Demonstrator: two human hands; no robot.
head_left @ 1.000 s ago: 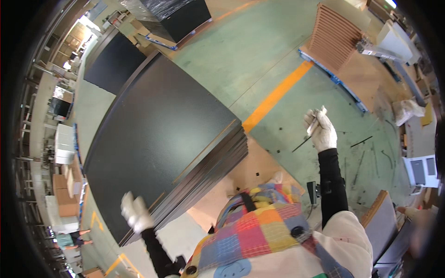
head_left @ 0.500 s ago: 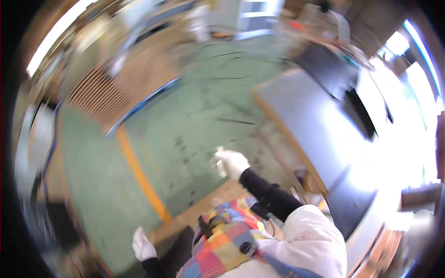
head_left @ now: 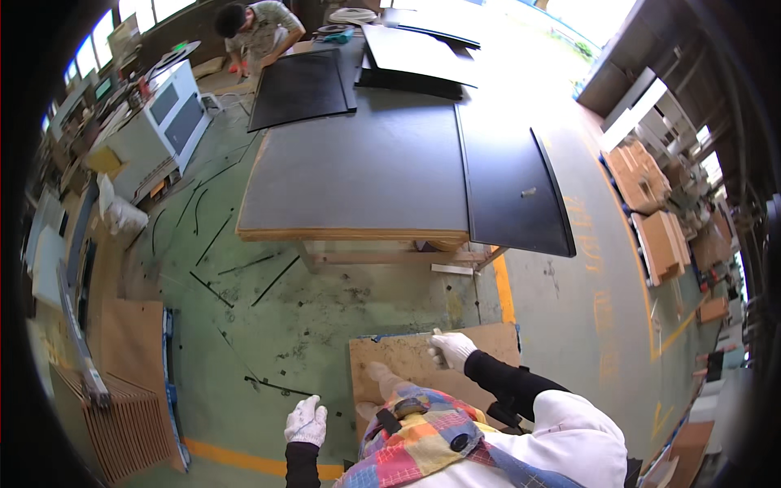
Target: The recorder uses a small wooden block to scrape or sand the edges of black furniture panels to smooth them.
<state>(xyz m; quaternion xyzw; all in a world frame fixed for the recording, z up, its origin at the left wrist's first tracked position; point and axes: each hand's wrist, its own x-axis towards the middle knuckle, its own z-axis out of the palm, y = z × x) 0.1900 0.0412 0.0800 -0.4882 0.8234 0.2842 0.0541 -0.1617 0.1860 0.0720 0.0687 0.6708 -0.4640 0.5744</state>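
Note:
My right hand (head_left: pixel 453 350), in a white knit glove, is held out in front of me above a brown board (head_left: pixel 399 351) by my feet. Its fingers are closed around something small that I cannot make out. My left hand (head_left: pixel 306 421), also gloved in white, hangs low at my left side with its fingers loosely apart, holding nothing. Ahead stands a large grey-topped table (head_left: pixel 358 171), out of reach of both hands. A dark panel (head_left: pixel 512 187) lies along its right side, with a small pale object (head_left: pixel 529 192) on it.
Another black panel (head_left: pixel 301 88) and stacked panels (head_left: pixel 415 53) lie at the table's far end. Beyond it, a person (head_left: pixel 260 32) bends forward. Black strips (head_left: pixel 277 281) litter the green floor. Slotted brown boards (head_left: pixel 114 415) stand at left; cartons (head_left: pixel 661 244) sit at right.
My view has swung to the right, so the table has shifted from the right side to straight ahead. Both hands remain low in front of me, the right one still closed.

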